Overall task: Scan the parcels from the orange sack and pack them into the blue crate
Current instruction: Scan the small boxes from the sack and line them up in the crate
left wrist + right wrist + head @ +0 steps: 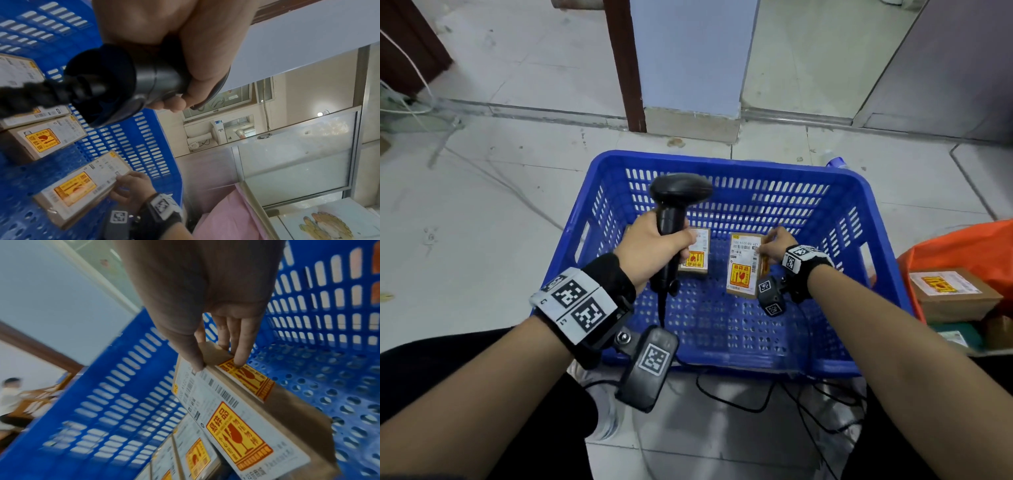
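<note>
The blue crate (722,159) stands on the floor in front of me. My left hand (671,240) grips the handle of a black barcode scanner (678,192), held upright over the crate's left half. Inside the crate my right hand (774,243) pinches the far end of a cardboard parcel (743,270) with a white label and a yellow fragile sticker; the thumb lies on the label and the fingers (238,353) on its side. Another labelled parcel (697,260) lies to its left, partly behind the scanner. The left wrist view shows a second lying parcel (47,139). The orange sack (962,246) sits at right.
A cardboard parcel (955,291) and a green packet (955,337) lie in the sack's mouth. Black cables (739,394) trail on the floor at the crate's near side. A pillar with a brown door frame (626,68) stands behind the crate. White wires (410,102) run far left.
</note>
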